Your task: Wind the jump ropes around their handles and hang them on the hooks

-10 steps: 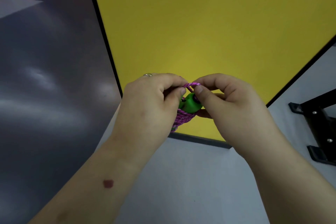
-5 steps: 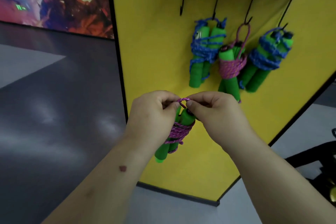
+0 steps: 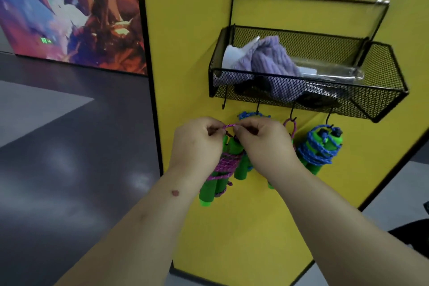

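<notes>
The view has tilted upward: a black wire-mesh basket (image 3: pixel 380 90) holding a lilac knitted cloth (image 3: pixel 274 60) now shows above the row of black hooks (image 3: pixel 224 102). Both hands have risen with the pink-rope bundle on green foam handles (image 3: pixel 220 169), lifting its small pink loop (image 3: pixel 229 126) to just below the bare leftmost hook.

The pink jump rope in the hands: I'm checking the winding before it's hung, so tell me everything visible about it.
The pink jump rope has two bright green, foam-looking handles held side by side, pointing down, with pink-purple braided cord wound round their middle. A small cord loop arches at the top, pinched between the left hand and right hand. It hangs just below the empty leftmost hook, not yet hooked.
</notes>
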Demonstrator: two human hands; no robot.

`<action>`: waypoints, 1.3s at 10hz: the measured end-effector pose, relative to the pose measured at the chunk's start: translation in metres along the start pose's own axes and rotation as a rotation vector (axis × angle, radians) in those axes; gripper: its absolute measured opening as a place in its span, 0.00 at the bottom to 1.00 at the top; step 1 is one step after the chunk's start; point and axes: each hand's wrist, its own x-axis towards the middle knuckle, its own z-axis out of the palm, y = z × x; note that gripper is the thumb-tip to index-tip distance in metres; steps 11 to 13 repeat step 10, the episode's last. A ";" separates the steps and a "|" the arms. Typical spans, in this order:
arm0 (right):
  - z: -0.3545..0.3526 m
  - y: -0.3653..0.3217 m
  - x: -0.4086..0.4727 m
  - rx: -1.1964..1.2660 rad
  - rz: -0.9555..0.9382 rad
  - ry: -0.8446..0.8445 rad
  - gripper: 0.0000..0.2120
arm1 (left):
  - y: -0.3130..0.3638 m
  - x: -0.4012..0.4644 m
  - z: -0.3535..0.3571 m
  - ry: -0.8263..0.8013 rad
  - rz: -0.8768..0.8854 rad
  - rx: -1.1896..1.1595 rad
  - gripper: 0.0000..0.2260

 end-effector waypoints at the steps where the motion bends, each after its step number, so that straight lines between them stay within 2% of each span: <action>1: 0.003 -0.006 0.019 -0.017 -0.017 -0.007 0.08 | 0.003 0.018 0.002 0.027 0.008 0.039 0.08; 3: 0.020 -0.004 0.052 -0.129 -0.006 0.053 0.12 | 0.004 0.049 0.001 0.047 0.046 0.153 0.11; 5: 0.035 0.001 0.066 -0.216 0.042 0.158 0.23 | 0.005 0.064 0.006 0.081 0.000 0.170 0.18; 6: 0.040 0.000 0.069 -0.272 0.074 0.166 0.21 | -0.007 0.069 0.012 0.035 0.025 0.253 0.12; 7: 0.043 -0.001 0.070 -0.373 0.082 0.119 0.13 | -0.012 0.065 0.015 0.003 0.034 0.246 0.12; 8: 0.038 -0.005 0.064 -0.453 0.030 0.081 0.14 | -0.011 0.057 0.017 0.022 0.054 0.207 0.11; 9: 0.034 -0.009 0.055 -0.434 -0.031 0.056 0.12 | -0.013 0.056 0.017 0.033 0.072 0.213 0.11; 10: 0.030 -0.008 0.036 -0.335 -0.116 0.112 0.09 | -0.014 0.042 0.016 0.095 0.116 0.206 0.14; 13: 0.030 -0.008 0.036 -0.335 -0.116 0.112 0.09 | -0.014 0.042 0.016 0.095 0.116 0.206 0.14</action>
